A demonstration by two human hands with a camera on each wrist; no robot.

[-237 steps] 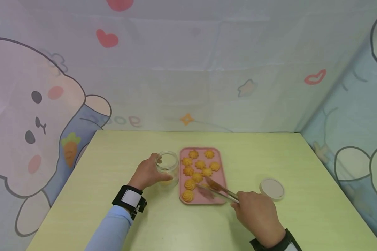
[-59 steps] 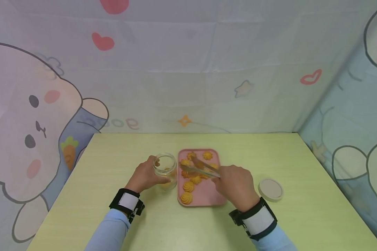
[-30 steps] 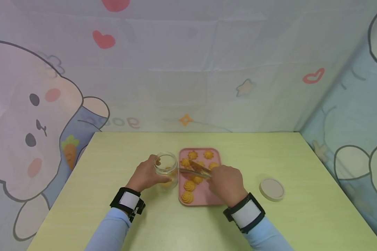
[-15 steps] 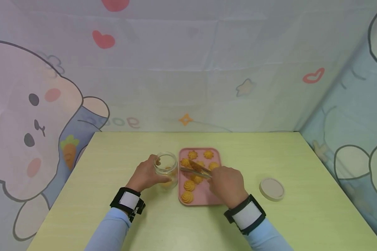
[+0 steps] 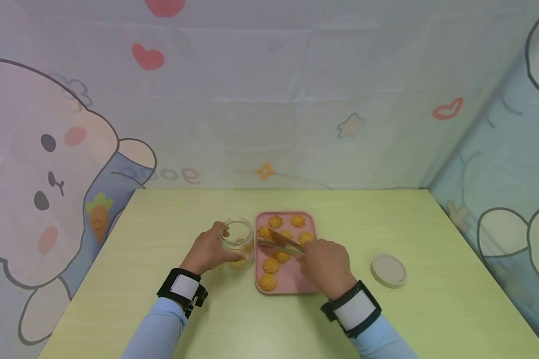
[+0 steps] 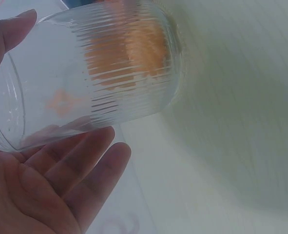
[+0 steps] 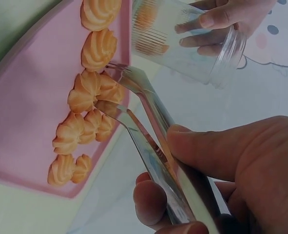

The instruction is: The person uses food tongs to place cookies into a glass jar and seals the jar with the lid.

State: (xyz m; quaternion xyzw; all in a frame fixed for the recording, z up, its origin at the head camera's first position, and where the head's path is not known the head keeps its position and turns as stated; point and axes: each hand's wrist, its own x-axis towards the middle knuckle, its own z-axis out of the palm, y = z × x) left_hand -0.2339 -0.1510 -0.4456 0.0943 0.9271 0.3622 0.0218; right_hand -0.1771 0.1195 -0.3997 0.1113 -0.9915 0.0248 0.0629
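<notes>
My left hand (image 5: pixel 211 249) holds an upright clear glass jar (image 5: pixel 248 252), thumb on the near side and fingers behind. Through the ribbed wall in the left wrist view, golden cookies (image 6: pixel 146 48) show at the bottom of the jar. My right hand (image 5: pixel 325 267) grips metal tongs (image 5: pixel 278 245) over the pink tray (image 5: pixel 301 281). In the right wrist view the tongs' tips are spread either side of a swirled cookie (image 7: pixel 110 88) near the tray's edge. Several more swirled cookies (image 7: pixel 97 51) lie on the tray, some partly hidden by the tongs and hand in the head view.
A round white lid (image 5: pixel 388 270) lies on the pale yellow table (image 5: pixel 431 319), right of the right hand. The jar stands close to the tray's left edge. A printed cloth backdrop (image 5: pixel 296 99) rises behind the table.
Since the oldest frame, my right hand and the tongs moved up and left over the tray; a cookie near the tongs left the tray, and more show in the jar. The last second is nearly still.
</notes>
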